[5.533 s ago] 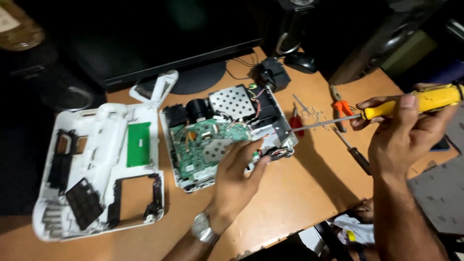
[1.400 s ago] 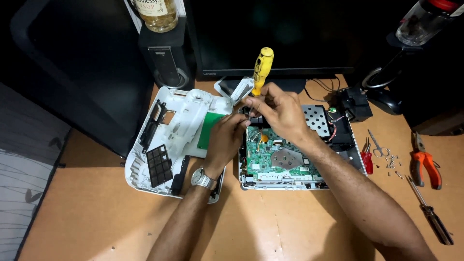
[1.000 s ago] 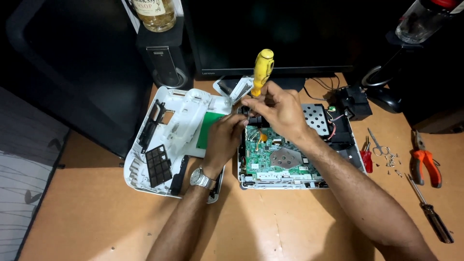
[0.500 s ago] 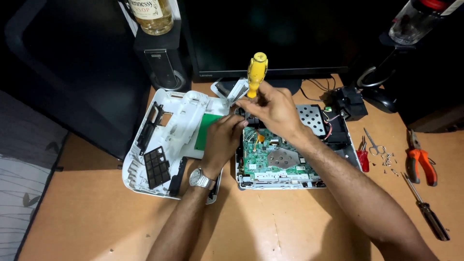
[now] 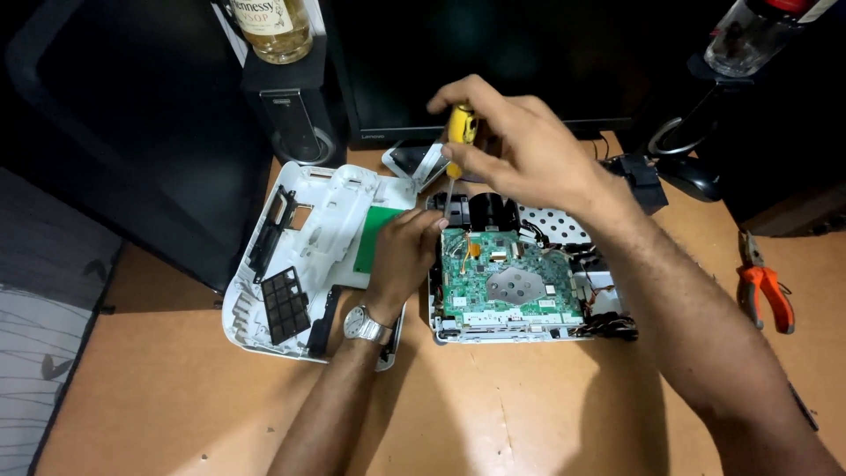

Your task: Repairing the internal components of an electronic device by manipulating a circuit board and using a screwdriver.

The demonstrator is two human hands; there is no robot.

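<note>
We had lowered our right hand (image 5: 520,150), clenched on the yellow screwdriver (image 5: 458,132), toward the opened device (image 5: 515,282); left hand (image 5: 405,251), fingers curled, steadied its edge.

On the wooden counter (image 5: 529,414), the right hand (image 5: 515,150) grips a yellow-handled screwdriver (image 5: 458,132) upright over the opened device (image 5: 520,282) with its green circuit board. The left hand (image 5: 405,251) rests at the device's left edge, beside the white cover (image 5: 308,229). Orange pliers (image 5: 765,286) lie well apart.

Orange-handled pliers (image 5: 765,291) lie on the wooden desk (image 5: 529,414), with a dark speaker (image 5: 291,119) and a bottle (image 5: 275,26) behind.
</note>
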